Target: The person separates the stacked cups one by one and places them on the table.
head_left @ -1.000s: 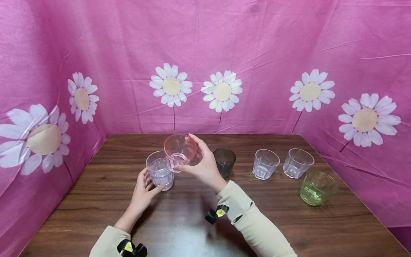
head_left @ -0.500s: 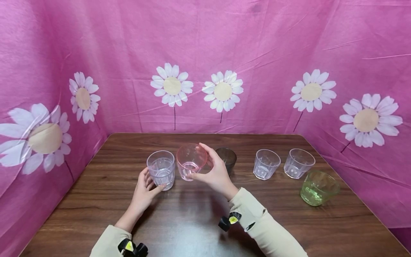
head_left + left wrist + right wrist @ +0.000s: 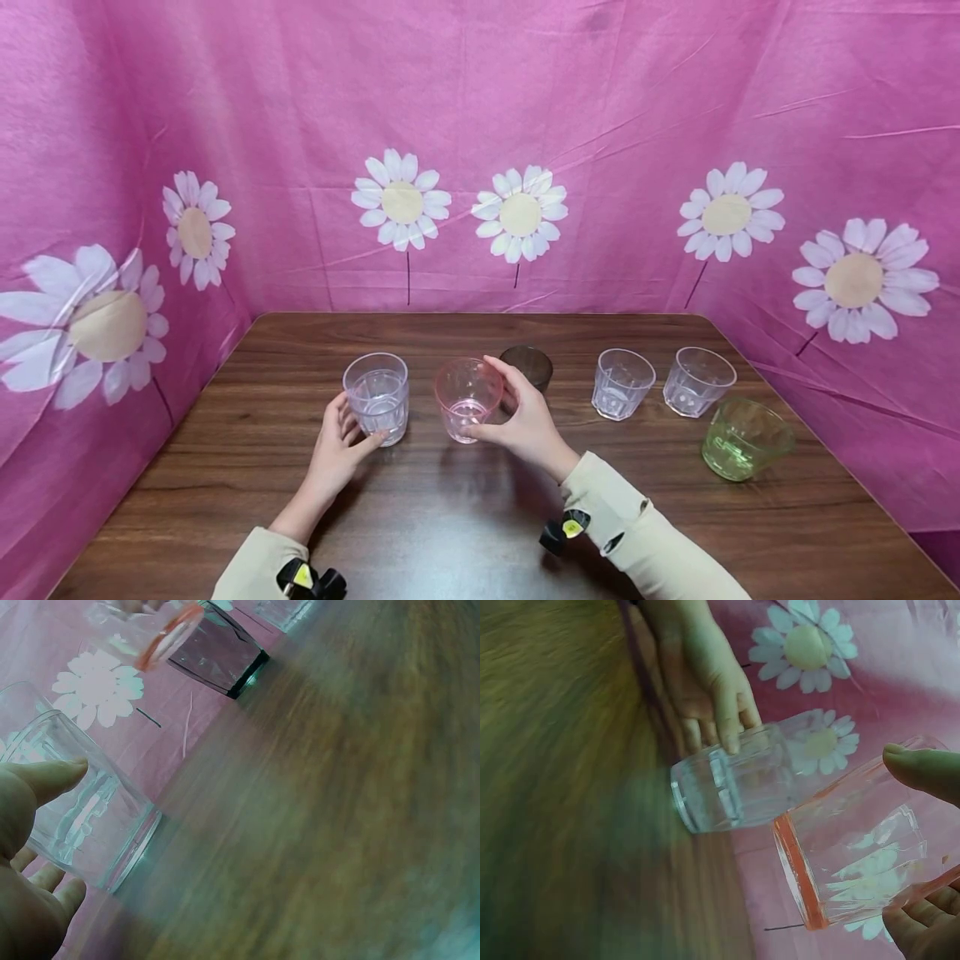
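On the left of the table, my left hand (image 3: 337, 446) holds clear tumblers (image 3: 380, 392), one nested in the other, upright on the wood. The thumb lies along the near side and the fingers go round the left. My right hand (image 3: 528, 429) grips a pink transparent tumbler (image 3: 467, 390) between thumb and fingers, mouth up, just right of the clear pair. In the right wrist view, a gap shows between the base of the pink tumbler (image 3: 870, 862) and the table. Behind the right hand stands a dark smoky tumbler (image 3: 528, 363), partly hidden by the fingers.
Two clear faceted tumblers (image 3: 622, 385) stand apart at the right back. In front of them, near the right edge, is a green tumbler (image 3: 742, 442). A pink flowered cloth (image 3: 600, 108) hangs round the back and sides of the wooden table (image 3: 420, 533).
My right hand has carried the pink tumbler from above the clear pair's right rim to the right, down and towards me. The left hand and the clear tumblers have stayed in place.
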The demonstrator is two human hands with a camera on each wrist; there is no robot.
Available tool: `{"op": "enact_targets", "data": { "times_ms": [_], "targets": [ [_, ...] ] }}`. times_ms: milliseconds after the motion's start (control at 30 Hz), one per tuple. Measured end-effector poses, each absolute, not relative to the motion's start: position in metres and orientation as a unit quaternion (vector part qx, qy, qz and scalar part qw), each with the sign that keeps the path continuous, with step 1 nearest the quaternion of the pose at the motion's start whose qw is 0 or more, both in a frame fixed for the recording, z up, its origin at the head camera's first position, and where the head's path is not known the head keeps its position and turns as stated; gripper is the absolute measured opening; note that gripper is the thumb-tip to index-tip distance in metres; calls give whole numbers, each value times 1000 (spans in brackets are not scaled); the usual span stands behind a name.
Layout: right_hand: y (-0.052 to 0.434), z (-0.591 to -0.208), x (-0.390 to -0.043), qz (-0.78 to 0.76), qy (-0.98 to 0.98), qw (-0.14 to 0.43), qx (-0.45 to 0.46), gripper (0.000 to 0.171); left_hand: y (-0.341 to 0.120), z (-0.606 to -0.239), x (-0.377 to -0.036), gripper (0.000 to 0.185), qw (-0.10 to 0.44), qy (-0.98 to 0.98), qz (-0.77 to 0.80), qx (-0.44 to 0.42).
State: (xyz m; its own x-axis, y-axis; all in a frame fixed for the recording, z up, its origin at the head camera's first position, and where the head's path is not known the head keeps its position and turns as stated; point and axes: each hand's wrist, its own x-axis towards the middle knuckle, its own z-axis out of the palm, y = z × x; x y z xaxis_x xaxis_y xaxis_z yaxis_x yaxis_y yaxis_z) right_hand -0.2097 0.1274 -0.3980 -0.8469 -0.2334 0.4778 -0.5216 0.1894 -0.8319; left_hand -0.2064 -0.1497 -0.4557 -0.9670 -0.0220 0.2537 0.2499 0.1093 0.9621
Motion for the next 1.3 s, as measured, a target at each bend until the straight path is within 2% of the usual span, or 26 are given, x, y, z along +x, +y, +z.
{"op": "enact_targets", "data": {
  "times_ms": [300, 767, 1300],
  "targets": [
    [152, -410, -202, 564, -775, 124, 257, 93, -150, -456, -206, 82, 103, -736, -664, -78],
    [194, -419, -187, 522, -810, 150, 221, 93, -151, -458, -208, 83, 99, -731, -671, -76],
    [247, -426, -168, 488, -849, 157, 130, 90, -151, -457, -208, 82, 95, -741, -661, -66]
  ]
}}
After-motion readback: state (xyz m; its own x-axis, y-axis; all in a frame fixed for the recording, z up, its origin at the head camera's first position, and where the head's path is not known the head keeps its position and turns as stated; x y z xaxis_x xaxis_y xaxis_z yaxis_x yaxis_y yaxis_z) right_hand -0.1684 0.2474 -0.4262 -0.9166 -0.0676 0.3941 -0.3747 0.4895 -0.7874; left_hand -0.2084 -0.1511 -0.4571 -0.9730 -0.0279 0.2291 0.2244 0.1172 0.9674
